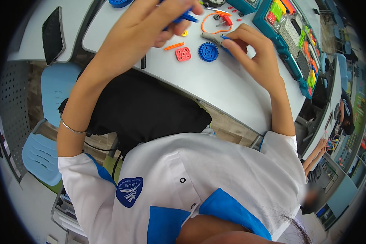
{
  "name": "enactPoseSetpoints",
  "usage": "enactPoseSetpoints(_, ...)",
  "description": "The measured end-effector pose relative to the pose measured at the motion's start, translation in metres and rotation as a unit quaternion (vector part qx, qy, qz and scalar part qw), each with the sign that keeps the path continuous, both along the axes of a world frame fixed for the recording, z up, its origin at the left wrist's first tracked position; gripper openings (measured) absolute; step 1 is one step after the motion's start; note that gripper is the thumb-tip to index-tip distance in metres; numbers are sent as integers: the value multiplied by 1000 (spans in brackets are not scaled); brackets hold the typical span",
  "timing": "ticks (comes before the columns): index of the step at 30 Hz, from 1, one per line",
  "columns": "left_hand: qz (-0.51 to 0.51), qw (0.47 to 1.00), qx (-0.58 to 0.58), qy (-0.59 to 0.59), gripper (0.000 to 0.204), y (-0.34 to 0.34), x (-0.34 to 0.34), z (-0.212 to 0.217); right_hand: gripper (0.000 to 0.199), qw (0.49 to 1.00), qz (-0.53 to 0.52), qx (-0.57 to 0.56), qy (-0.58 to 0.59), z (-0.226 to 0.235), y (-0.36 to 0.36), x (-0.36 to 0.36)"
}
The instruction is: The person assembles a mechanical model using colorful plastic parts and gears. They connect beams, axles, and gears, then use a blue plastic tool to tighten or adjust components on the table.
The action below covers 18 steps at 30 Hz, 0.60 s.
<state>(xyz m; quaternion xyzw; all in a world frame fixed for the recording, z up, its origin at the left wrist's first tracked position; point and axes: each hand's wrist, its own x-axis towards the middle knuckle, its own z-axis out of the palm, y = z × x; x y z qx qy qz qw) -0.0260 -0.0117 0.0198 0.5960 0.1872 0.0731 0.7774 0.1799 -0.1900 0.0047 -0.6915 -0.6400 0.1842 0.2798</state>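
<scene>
My left hand (pixel 160 24) is raised over the table's far side, its fingers closed on a blue plastic building piece (pixel 187 17). Most of that piece is hidden behind the fingers. My right hand (pixel 254 53) pinches a small blue piece (pixel 225 37) beside a grey connector piece (pixel 210 37); whether the two are joined I cannot tell. Just left of the right hand lies a blue gear wheel (pixel 208 52). A coral square plate with holes (pixel 183 54), an orange beam (pixel 174 46) and a small yellow round piece (pixel 184 33) lie between my hands.
A teal parts case (pixel 278 40) with colourful pieces stands at the right of the white table (pixel 227 91). An orange band (pixel 207 25) and a red piece (pixel 227 21) lie beyond my right hand. A dark tablet (pixel 54 35) rests on another table at left, near blue chairs (pixel 42 158).
</scene>
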Motion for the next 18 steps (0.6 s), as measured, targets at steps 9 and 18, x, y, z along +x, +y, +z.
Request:
enactPoseSetpoints(9, -27, 994, 83, 62, 49, -11, 2, -4, 19, 975, 36, 93, -197, -17, -1, -1)
enactPoseSetpoints(18, -30, 993, 101, 62, 49, -12, 2, -9, 15, 968, -106, 84, -211, -9, 3, 35)
